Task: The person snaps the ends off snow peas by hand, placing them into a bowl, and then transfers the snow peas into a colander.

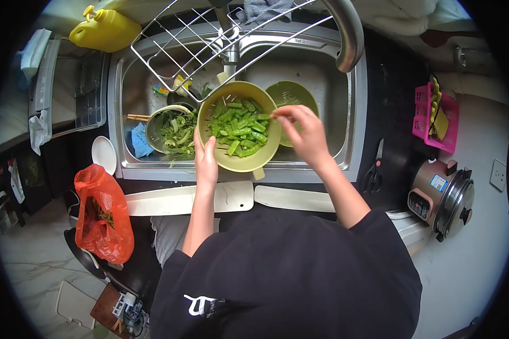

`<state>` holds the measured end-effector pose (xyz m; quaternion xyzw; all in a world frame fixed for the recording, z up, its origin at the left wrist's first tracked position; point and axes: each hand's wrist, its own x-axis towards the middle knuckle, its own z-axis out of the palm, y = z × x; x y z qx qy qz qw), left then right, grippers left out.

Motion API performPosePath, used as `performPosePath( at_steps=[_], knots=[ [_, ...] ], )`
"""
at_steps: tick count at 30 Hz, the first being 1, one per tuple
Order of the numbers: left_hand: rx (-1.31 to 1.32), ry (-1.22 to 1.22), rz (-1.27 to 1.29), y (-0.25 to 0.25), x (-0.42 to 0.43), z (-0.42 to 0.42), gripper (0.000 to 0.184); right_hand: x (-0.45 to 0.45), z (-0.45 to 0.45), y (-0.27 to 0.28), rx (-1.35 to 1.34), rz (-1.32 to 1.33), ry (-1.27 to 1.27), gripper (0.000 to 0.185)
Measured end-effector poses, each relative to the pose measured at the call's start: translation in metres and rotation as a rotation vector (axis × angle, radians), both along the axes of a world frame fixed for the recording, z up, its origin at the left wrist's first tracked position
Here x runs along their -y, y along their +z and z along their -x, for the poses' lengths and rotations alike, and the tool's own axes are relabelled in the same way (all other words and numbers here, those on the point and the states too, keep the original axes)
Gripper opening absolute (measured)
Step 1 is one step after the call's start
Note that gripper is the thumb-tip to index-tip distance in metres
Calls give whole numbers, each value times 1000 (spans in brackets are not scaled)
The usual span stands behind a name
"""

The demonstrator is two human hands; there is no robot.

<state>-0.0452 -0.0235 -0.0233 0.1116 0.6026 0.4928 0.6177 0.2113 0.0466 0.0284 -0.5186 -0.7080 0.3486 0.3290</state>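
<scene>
My left hand (pixel 206 161) grips the left rim of a yellow-green colander (pixel 237 165) with slots in its wall, held over the sink divider. Cut green pea pods (pixel 240 131) lie inside it. At the colander's right rim, my right hand (pixel 301 133) pinches thumb and fingers together on what looks like a pea pod. Below and behind that hand, a green bowl (pixel 305 93) sits in the right basin, partly hidden by the colander. Left of the colander stands a metal bowl (pixel 151 134) heaped with leafy green scraps (pixel 178 133).
A wire rack (pixel 181 48) and the faucet (pixel 230 53) hang over the double sink (pixel 350 113). Scissors (pixel 373 172) lie on the right counter, near a rice cooker (pixel 435 195) and a pink basket (pixel 421 116). A red plastic bag (pixel 110 234) is at left.
</scene>
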Motion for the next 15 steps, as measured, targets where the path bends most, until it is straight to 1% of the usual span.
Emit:
performPosePath(
  at_steps=[1, 2, 3, 4, 5, 7, 9, 10, 11, 13, 14, 15],
  knots=[
    [212, 75, 45, -2, -1, -1, 55, 2, 10, 1, 38, -123, 82, 18],
    [414, 164, 106, -3, -2, -2, 55, 5, 18, 7, 97, -82, 193, 21],
    [27, 2, -15, 3, 0, -19, 55, 6, 22, 7, 159, -195, 260, 24],
    [-362, -158, -134, 7, 2, -29, 57, 6, 22, 10, 124, -198, 225, 23],
    [-364, -154, -129, 8, 2, -29, 57, 5, 19, 12, 87, -199, 195, 23],
    [-368, -139, -107, 8, 3, -26, 56, -3, -3, -1, 70, -171, 10, 21],
    [-359, -129, -81, 13, 3, -23, 56, -9, -27, -36, 69, 31, -164, 17],
    [-342, -130, -67, 15, 3, -22, 56, -10, -39, -62, 184, 107, -136, 19],
    [-346, -125, -65, 18, 1, -21, 56, -9, -51, -91, 375, 87, -45, 22],
    [-290, -113, -35, 22, -1, -21, 55, -5, -60, -136, 513, 72, 27, 28],
    [-294, -111, -31, 23, 0, -21, 55, -5, -61, -155, 510, 75, 31, 28],
    [-307, -78, -18, 23, 0, -21, 53, -6, -57, -165, 630, 52, 34, 32]
  ],
)
